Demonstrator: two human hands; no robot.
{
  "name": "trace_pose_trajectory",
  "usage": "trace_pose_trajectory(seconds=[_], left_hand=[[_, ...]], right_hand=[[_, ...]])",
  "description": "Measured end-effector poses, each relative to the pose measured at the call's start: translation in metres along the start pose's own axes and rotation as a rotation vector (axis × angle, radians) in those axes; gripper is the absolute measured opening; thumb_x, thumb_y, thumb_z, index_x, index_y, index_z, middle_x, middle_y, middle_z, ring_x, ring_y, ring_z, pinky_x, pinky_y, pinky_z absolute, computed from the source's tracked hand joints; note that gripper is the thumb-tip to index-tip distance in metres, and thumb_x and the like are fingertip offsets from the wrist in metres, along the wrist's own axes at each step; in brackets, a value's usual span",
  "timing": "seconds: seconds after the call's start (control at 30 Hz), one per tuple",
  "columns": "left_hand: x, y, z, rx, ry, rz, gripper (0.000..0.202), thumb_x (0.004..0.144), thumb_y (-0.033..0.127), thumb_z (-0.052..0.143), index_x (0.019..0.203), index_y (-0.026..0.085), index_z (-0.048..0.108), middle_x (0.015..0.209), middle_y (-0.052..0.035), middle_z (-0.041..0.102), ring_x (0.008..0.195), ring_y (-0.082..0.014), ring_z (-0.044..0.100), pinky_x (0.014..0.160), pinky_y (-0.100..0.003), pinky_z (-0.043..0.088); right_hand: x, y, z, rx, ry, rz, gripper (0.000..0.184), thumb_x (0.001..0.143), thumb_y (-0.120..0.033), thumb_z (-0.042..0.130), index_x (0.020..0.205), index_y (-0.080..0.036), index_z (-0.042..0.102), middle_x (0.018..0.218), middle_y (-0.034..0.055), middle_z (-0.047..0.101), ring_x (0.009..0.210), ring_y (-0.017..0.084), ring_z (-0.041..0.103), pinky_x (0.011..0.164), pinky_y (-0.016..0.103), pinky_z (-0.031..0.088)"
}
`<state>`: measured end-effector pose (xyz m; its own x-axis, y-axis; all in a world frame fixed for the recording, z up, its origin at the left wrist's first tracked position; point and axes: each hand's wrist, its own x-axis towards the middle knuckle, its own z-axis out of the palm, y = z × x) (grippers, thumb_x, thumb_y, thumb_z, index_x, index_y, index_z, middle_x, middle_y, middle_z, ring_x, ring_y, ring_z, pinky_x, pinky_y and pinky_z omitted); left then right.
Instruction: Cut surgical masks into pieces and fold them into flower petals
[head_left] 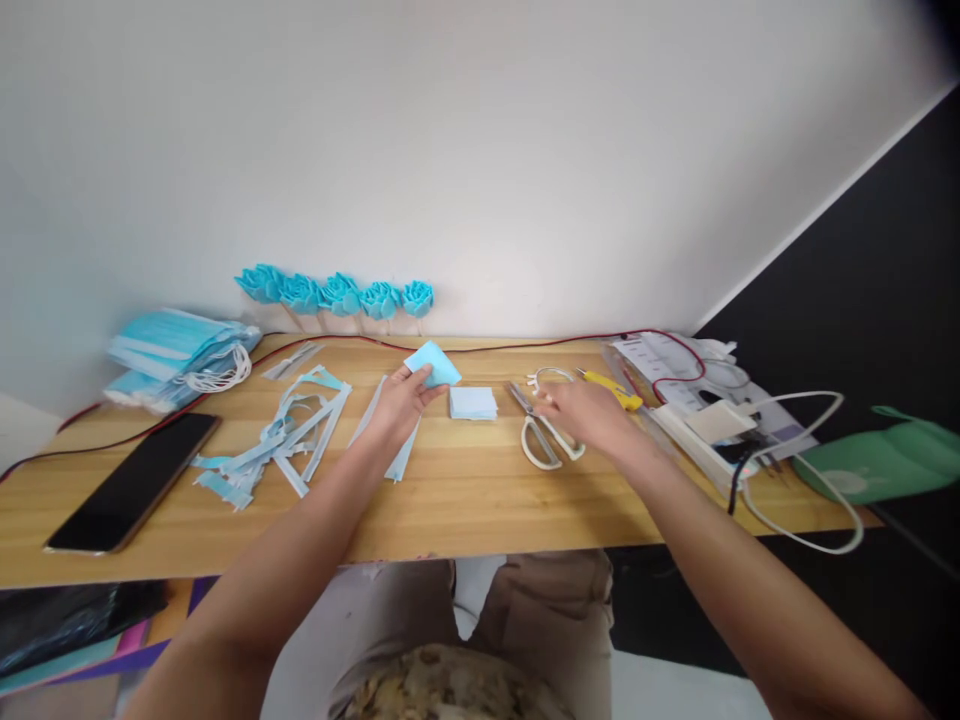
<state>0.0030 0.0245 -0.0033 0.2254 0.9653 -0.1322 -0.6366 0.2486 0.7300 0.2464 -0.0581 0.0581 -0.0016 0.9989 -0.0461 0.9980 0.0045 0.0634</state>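
Observation:
My left hand (405,400) pinches a small light-blue piece of mask fabric (433,362) above the table. A neat stack of pale-blue cut squares (473,403) lies just to the right of it. Under my left wrist is a flat pale-blue strip (403,458), partly hidden by the arm. My right hand (581,408) is over the scissors (541,443), which have white handles and lie with their blades toward the wall. Its fingers look curled, and what they grip, if anything, is hidden. A white loop (555,374) shows just behind those fingers.
Blue fabric flowers (341,294) on sticks lean against the wall. Left are packed face masks (176,350), a phone (135,485) and cut strips (274,445). Right are a yellow glue gun (611,388), a power strip (701,445), a white cable (840,548) and a green pouch (889,462).

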Motion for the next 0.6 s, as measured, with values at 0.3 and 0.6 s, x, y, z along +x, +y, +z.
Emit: trace_pose_trajectory(seconds=[0.3, 0.6], left_hand=[[0.003, 0.002, 0.001, -0.128, 0.102, -0.115, 0.015, 0.087, 0.003, 0.057, 0.076, 0.013, 0.060, 0.074, -0.0025, 0.070, 0.067, -0.0095, 0.067, 0.081, -0.027, 0.060], [0.002, 0.008, 0.002, -0.172, 0.066, -0.157, 0.015, 0.087, 0.002, 0.056, 0.078, 0.012, 0.061, 0.074, -0.0028, 0.071, 0.067, -0.0112, 0.069, 0.068, -0.022, 0.059]], right_hand=[[-0.025, -0.019, 0.037, -0.085, -0.010, 0.037, 0.037, 0.090, -0.030, 0.049, 0.122, -0.013, 0.058, 0.103, 0.0183, 0.070, 0.090, 0.030, 0.068, 0.072, 0.034, 0.044], [-0.006, 0.032, 0.015, 0.934, 0.319, 0.089, 0.059, 0.075, -0.044, 0.068, 0.129, -0.022, 0.059, 0.091, 0.0041, 0.069, 0.084, 0.020, 0.065, 0.074, 0.032, 0.052]])
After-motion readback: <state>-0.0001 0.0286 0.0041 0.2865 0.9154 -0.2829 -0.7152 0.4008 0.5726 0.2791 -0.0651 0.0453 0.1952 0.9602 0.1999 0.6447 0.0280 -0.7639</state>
